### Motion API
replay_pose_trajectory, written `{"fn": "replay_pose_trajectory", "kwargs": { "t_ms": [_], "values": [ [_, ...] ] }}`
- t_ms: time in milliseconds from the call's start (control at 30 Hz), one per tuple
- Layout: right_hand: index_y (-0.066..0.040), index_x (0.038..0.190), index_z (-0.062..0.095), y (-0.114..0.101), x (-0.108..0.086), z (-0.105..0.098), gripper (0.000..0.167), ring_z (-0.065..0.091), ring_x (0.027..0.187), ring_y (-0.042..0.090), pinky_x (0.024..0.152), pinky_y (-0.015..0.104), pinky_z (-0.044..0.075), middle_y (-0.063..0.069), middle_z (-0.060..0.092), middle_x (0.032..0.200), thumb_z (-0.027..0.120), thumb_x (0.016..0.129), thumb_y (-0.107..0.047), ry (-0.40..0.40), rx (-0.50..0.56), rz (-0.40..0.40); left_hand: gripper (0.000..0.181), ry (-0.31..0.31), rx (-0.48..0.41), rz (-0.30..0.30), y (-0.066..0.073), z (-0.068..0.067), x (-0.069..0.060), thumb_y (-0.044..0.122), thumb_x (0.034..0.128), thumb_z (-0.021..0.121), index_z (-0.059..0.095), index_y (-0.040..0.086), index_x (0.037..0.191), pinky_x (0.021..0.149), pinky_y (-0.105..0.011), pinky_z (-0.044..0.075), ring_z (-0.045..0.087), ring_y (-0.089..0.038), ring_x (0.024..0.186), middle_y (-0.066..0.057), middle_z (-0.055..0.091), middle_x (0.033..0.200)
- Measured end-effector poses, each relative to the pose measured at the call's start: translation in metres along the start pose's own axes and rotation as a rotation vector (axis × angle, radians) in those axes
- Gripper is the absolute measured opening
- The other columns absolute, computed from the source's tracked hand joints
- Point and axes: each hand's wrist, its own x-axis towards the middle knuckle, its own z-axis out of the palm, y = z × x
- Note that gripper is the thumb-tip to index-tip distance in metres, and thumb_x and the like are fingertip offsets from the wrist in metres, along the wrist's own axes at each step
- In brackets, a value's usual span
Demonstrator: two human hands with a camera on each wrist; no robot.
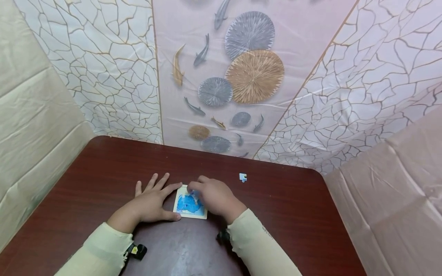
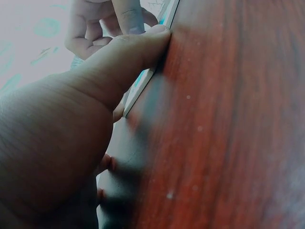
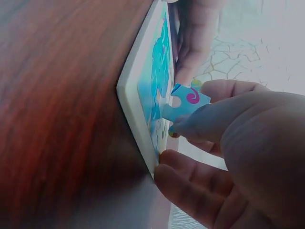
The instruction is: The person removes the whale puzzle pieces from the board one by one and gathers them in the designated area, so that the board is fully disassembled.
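Observation:
A small square jigsaw puzzle point(image 1: 188, 205) with a blue picture and a pale frame lies flat on the table. My right hand point(image 1: 217, 196) pinches a light-blue puzzle piece point(image 3: 190, 101) with a pink swirl between thumb and fingers, tilted over the board; other right fingers touch the pale frame point(image 3: 128, 98). Spread along the board's left side is my left hand point(image 1: 148, 205), its index fingertip at the far corner and its thumb point(image 2: 143, 45) by the near one. The right hand hides part of the board's right side in the head view.
Another loose puzzle piece point(image 1: 243, 177) lies on the dark red-brown table point(image 1: 283, 214), beyond and to the right of the right hand. Patterned fabric point(image 1: 214, 76) hangs behind the table's far edge, and plain beige cloth point(image 1: 397, 184) stands along the right side.

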Motion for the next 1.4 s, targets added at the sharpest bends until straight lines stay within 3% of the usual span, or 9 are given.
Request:
{"fn": "replay_pose_trajectory", "kwargs": {
  "t_ms": [200, 533, 900, 1133, 1400],
  "values": [
    [-0.033, 0.128, 0.075, 0.006, -0.002, 0.002, 0.028, 0.068, 0.091, 0.009, 0.082, 0.03, 0.061, -0.008, 0.07, 0.114, 0.067, 0.112, -0.011, 0.05, 0.068, -0.026, 0.112, 0.001, 0.004, -0.004, 0.002, 0.0, -0.002, 0.085, 0.0797, 0.085, 0.044, 0.04, 0.174, 0.122, -0.094, -0.003, 0.003, -0.058, 0.173, -0.017, 0.014, 0.19],
    [-0.024, 0.131, 0.078, 0.026, -0.007, -0.01, 0.031, 0.067, 0.107, 0.011, 0.099, 0.037, 0.061, -0.003, 0.072, 0.121, 0.06, 0.114, -0.007, -0.012, 0.322, 0.041, 0.112, 0.008, 0.011, 0.001, 0.005, -0.001, -0.003, 0.083, 0.0795, 0.086, 0.044, 0.04, 0.174, 0.122, -0.095, 0.0, 0.006, -0.058, 0.173, -0.018, 0.017, 0.189],
    [-0.024, 0.13, 0.081, 0.06, -0.024, -0.022, 0.028, 0.069, 0.11, 0.011, 0.1, 0.039, 0.061, -0.006, 0.071, 0.122, 0.062, 0.115, -0.009, 0.016, 0.34, 0.141, 0.11, 0.003, -0.009, -0.002, 0.004, -0.001, -0.003, 0.079, 0.081, 0.089, 0.044, 0.04, 0.174, 0.121, -0.094, -0.004, 0.002, -0.058, 0.173, -0.018, 0.014, 0.19],
    [-0.022, 0.129, 0.082, 0.097, -0.036, -0.03, 0.028, 0.067, 0.108, 0.016, 0.098, 0.042, 0.06, -0.002, 0.074, 0.123, 0.065, 0.112, -0.007, 0.071, 0.342, 0.248, 0.11, 0.003, -0.006, -0.005, 0.004, -0.002, -0.005, 0.078, 0.0813, 0.089, 0.043, 0.04, 0.174, 0.121, -0.095, -0.004, 0.002, -0.057, 0.173, -0.018, 0.014, 0.19],
    [-0.015, 0.129, 0.081, 0.144, -0.052, -0.038, 0.027, 0.068, 0.124, 0.026, 0.111, 0.053, 0.055, 0.007, 0.077, 0.134, 0.062, 0.112, -0.007, 0.101, 0.34, 0.361, 0.109, 0.005, -0.012, 0.0, 0.006, -0.002, -0.005, 0.078, 0.0818, 0.089, 0.044, 0.04, 0.174, 0.121, -0.095, -0.004, 0.002, -0.057, 0.174, -0.018, 0.014, 0.19]
  ]
}}
